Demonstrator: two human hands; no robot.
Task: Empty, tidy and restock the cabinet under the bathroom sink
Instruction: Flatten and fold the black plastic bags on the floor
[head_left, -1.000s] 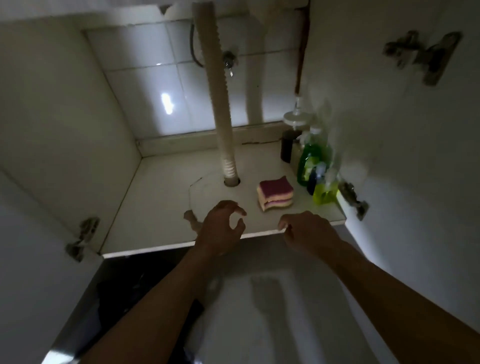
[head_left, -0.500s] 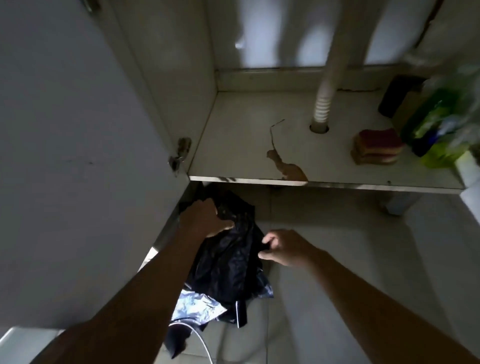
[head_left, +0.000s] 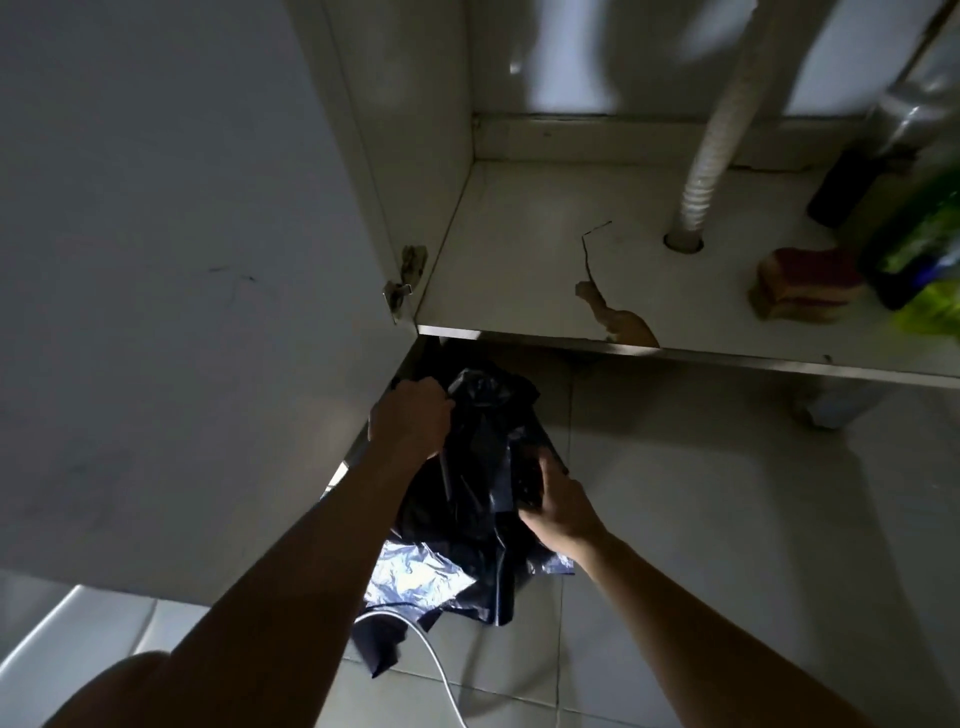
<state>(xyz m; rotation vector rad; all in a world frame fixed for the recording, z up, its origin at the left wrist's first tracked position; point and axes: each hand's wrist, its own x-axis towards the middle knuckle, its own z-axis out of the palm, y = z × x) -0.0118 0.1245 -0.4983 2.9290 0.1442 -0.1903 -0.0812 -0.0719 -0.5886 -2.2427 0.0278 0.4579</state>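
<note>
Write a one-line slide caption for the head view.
Left hand and right hand grip a black bag below the cabinet holding a sponge and bottles.

Dim, bluish light throughout. A soft pool of light falls on the cabinet floor (head_left: 519, 249), and glare flashes off the bag (head_left: 410, 571). At the floor's right edge the bottles (head_left: 914, 249) smear with blur. Straight lines bow near the borders.

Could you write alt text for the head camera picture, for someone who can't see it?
The left hand and right hand grip a crumpled black plastic bag just below the open white cabinet. Inside are a white ribbed drain hose, a pink-and-yellow sponge and blurred green bottles.
</note>
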